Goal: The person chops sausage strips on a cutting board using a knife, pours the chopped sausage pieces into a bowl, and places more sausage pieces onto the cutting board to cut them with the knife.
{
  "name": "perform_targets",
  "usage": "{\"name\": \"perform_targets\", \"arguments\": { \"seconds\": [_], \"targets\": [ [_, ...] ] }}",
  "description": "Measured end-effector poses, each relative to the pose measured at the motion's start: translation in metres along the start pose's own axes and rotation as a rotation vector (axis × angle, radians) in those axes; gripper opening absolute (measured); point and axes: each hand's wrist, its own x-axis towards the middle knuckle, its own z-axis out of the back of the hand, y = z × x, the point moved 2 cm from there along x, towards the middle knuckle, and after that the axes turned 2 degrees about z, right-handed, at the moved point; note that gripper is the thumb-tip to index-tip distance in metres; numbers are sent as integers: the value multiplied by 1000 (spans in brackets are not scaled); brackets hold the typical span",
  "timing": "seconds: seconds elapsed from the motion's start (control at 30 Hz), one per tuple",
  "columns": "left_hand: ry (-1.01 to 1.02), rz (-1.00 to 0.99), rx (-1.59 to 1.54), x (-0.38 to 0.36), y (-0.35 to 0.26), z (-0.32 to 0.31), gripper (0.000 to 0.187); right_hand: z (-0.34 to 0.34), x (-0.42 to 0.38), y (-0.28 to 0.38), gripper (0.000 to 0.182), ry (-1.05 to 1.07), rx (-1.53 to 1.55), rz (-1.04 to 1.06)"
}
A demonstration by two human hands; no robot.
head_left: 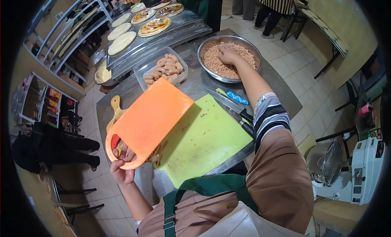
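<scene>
My left hand [123, 165] grips an orange cutting board [152, 116] by its looped handle, holding it tilted above the table. Part of a green cutting board [207, 141] lies beneath, with small brown scraps on it. My right hand [229, 54] rests on brown crumbled filling [216, 65] in a steel bowl [259, 53], its fingers spread and partly sunk in. Between the two hands stands a clear plastic tub [139, 72] of short sausage pieces [166, 68]. Knives [232, 106] and a blue patterned handle [237, 97] lie beside the green board.
A wooden board [115, 108] pokes out behind the orange one. Flat dough rounds [122, 43], some sauced [154, 26], cover a metal table at the back. Other people stand at left and far back. A white mixer [364, 171] is at right.
</scene>
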Motion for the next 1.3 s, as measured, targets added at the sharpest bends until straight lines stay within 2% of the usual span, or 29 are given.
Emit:
{"name": "perform_targets", "arguments": {
  "seconds": [0.1,0.13,0.2,0.23,0.37,0.43,0.47,0.53,0.67,0.7,0.73,0.8,0.83,0.87,0.93,1.1,1.17,1.27,1.3],
  "targets": [
    [-3,-13,53,-4,-2,-5,29,-2,-6,15,44,145,-52,420],
    [-8,-20,58,-5,-1,-5,29,-1,-11,14,44,146,-54,419],
    [-14,-23,61,-5,-2,-3,28,1,-24,13,43,329,127,577],
    [-18,-19,68,-6,-2,-2,28,7,-38,8,44,219,95,725],
    [-18,-14,69,-6,0,0,28,30,-53,-27,41,335,199,639],
    [-3,-13,63,-6,1,-1,28,40,-54,-45,36,165,255,425],
    [12,-13,60,-6,1,-1,28,39,-54,-48,36,165,254,423],
    [40,3,34,-6,2,2,28,44,-57,-54,34,-15,170,176],
    [85,24,-13,-7,3,2,28,32,-63,-36,31,-60,24,357],
    [84,25,-13,-7,3,4,28,38,-66,-29,28,4,30,409],
    [78,16,-22,-8,2,7,28,41,-68,-27,28,7,31,408],
    [70,9,-30,-12,0,5,28,46,-69,-26,23,129,201,253],
    [25,2,10,-14,-2,-1,28,53,-72,-26,17,-2,87,269],
    [-19,-6,50,-16,-4,-4,27,55,-74,-25,17,0,88,268],
    [6,-27,25,-19,-7,4,28,64,-74,-30,16,-350,187,279],
    [19,-83,-46,-27,-15,5,26,54,-85,-37,19,-267,15,368],
    [10,-95,-63,-30,-18,6,26,62,-98,-21,19,-435,185,389],
    [8,-112,-74,-37,-24,12,27,63,-120,19,19,-476,259,448],
    [11,-126,-80,-39,-26,14,26,56,-126,31,19,-511,287,571]
  ]
}}
